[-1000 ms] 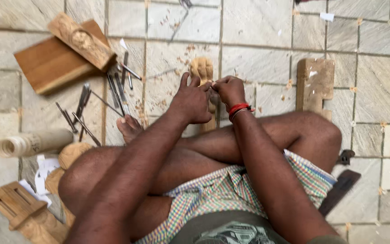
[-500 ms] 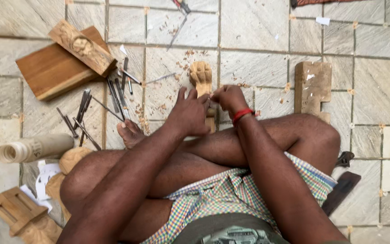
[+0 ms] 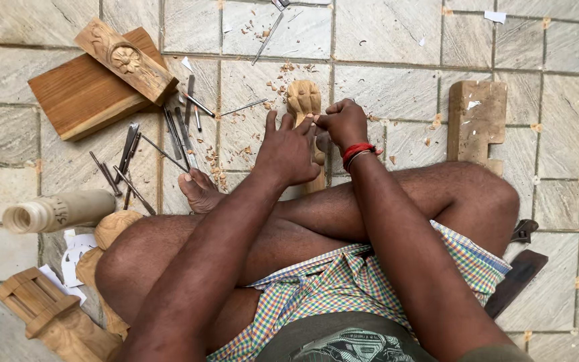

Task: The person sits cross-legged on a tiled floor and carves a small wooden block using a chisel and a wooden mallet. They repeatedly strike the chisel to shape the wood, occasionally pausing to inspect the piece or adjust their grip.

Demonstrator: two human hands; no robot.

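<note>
The pale carved wooden piece (image 3: 305, 100) lies on the tiled floor (image 3: 397, 74) just ahead of the person's crossed legs, its rounded carved head pointing away from them. The left hand (image 3: 288, 151) rests over its lower part, fingers spread and pressing it down; the right hand (image 3: 344, 124), a red band (image 3: 356, 151) on its wrist, has its fingers pinched together at the piece's right side, on what looks like a thin tool, though I cannot tell for sure. Left of the piece lie loose metal chisels (image 3: 182, 131), further left a carved block on a plank (image 3: 95, 84); to its right a wooden mallet (image 3: 476, 121). A slip could nick the steadying hand, since both hands sit so close together
</note>
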